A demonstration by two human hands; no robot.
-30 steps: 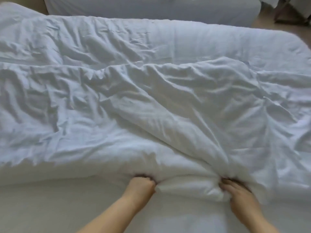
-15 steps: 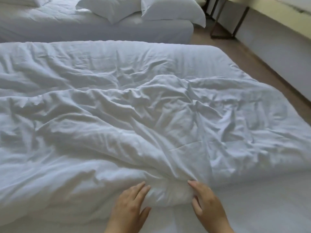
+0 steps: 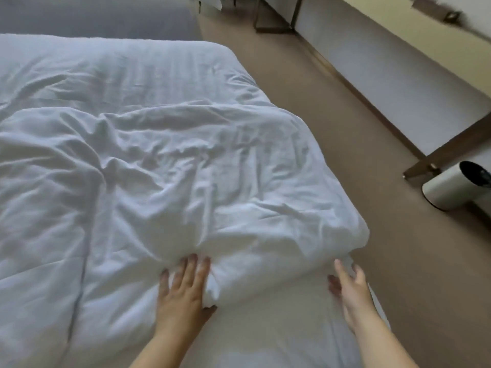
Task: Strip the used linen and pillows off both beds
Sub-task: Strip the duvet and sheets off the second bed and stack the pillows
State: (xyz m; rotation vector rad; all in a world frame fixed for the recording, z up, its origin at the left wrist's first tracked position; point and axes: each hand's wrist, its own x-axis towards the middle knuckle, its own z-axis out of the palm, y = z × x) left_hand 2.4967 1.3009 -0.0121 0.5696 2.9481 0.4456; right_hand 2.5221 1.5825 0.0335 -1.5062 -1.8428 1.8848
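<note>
A crumpled white duvet [image 3: 164, 166] covers the near bed, its folded edge running along the front. My left hand [image 3: 183, 285] lies flat on that edge with straight, spread fingers. My right hand [image 3: 348, 285] reaches with loose, straight fingers toward the duvet's right corner at the bed's side and holds nothing. Bare white sheet [image 3: 265, 330] shows between my forearms. The second bed [image 3: 101, 19] is a dim white band at the top left; no pillows are visible on it.
Brown floor [image 3: 332, 123] runs along the bed's right side. A white cylindrical bin [image 3: 451, 185] lies by a dark desk leg [image 3: 449, 147] at the right. A wall with a long desk lines the far right.
My view swung right. Both hands let go of the bunched duvet edge and opened; the right hand moved out to the bed's right corner.
</note>
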